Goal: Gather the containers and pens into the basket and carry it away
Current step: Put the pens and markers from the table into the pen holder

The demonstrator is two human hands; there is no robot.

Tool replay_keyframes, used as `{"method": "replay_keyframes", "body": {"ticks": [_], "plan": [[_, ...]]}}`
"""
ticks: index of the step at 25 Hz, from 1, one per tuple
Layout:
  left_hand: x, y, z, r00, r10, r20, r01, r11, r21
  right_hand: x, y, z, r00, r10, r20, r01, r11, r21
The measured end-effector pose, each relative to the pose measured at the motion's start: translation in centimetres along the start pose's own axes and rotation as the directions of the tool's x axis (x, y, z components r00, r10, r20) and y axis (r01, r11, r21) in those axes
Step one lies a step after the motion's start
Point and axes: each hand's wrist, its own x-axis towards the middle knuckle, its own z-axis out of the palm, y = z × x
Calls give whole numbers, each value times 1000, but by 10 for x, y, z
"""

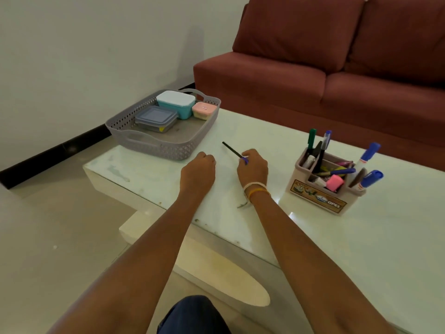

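Between the right hand's point(252, 168) curled fingers point(245, 155) a pen point(232, 150) is pinched near its end, so it could swing loose or drop short of the basket point(134, 138). Left hand point(198, 168) rests fisted, holding nothing. Three containers point(177, 103) sit inside; the holder point(320, 194) waits on the tabletop point(265, 131).

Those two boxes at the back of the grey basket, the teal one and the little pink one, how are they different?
The teal container is clearly larger and taller than the pink container. The teal container has a white lid over a teal body; the pink container has a pink lid over a pale, cream-looking body. The teal container stands nearer the middle of the basket, the pink container against its far right corner. Both have rounded corners, are closed, upright, and stand side by side.
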Motion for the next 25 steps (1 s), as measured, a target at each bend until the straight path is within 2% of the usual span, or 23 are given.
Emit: {"method": "replay_keyframes", "body": {"ticks": [3,6,8,13,15,17,18,22,25], "plan": [[-21,3,-1,998,53,24,-50,993,-105,-38,6,-39,995,75,-61,-55,956,288],[-43,12,-2,990,137,23,-133,982,-135,-60,2,-64,986,167,-26,-134,865,483],[-54,18,-2,980,193,38,-189,978,-90,-66,-8,-81,986,166,-27,-126,836,534],[-58,36,5,953,257,162,-260,966,-3,-48,-42,-147,989,-67,-129,103,951,290],[-63,50,10,947,271,175,-270,962,-31,-27,-54,-182,959,-109,-263,160,970,184],[-66,62,17,944,281,171,-269,959,-90,1,-54,-216,912,-87,-402,102,995,15],[-65,65,21,943,284,171,-266,956,-124,14,-49,-228,903,-64,-426,37,997,-70],[-56,73,28,901,384,200,-331,909,-253,49,-26,-237,951,24,-309,-117,951,-285],[-54,69,28,926,353,135,-277,877,-392,68,-18,-225,971,143,-192,-199,929,-311]]}}
